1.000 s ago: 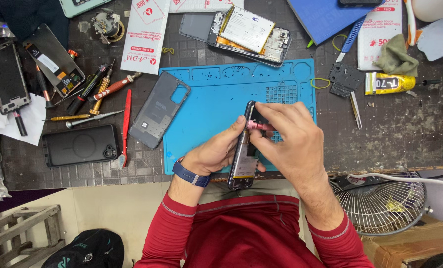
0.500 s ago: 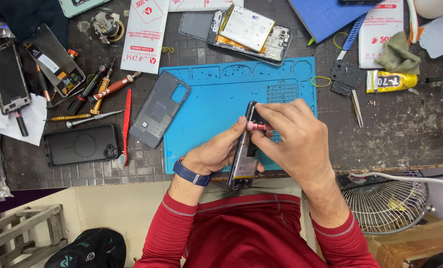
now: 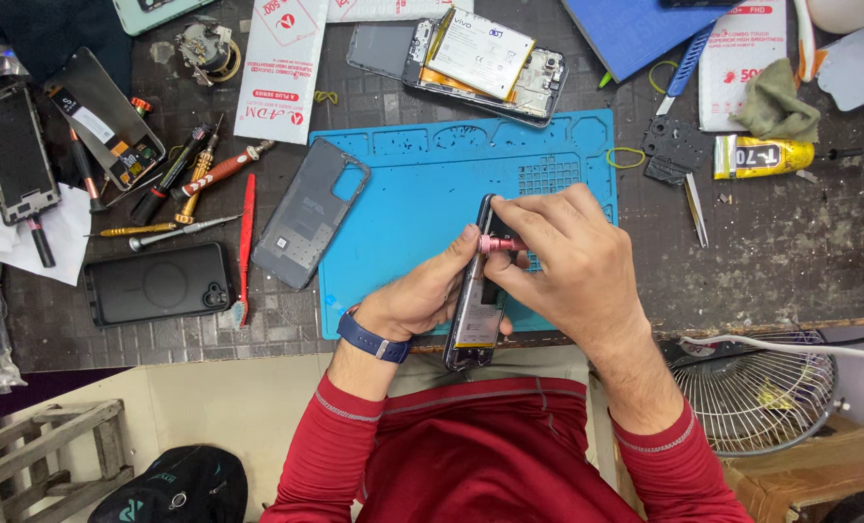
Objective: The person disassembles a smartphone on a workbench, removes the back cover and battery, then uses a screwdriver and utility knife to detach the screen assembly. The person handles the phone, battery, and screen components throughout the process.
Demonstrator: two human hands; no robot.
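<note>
Opened phone [image 3: 478, 291]: long axis runs near-to-far across the counter's near edge, far end tipped slightly right, near end overhanging the edge toward the person. It stands on its side edge, over the near-right part of the blue work mat [image 3: 403, 223]. Open interior faces right; a pale battery label shows near the lower end.

Left hand [image 3: 420, 298]: comes in from the near left, palm cupping the phone's back, fingers wrapped and clamped on the frame, thumb up at its far end. Dark blue watch on the wrist.

Right hand [image 3: 572, 261]: arched over from the near right, fingers pinched together on a small pink-handled screwdriver [image 3: 502, 244], held crosswise to the phone, tip toward its upper interior; contact with a screw probably, too small to tell.

Grey back cover [image 3: 308, 213] lies at the mat's left edge. Red spudger [image 3: 247, 232] lies left of that.
</note>
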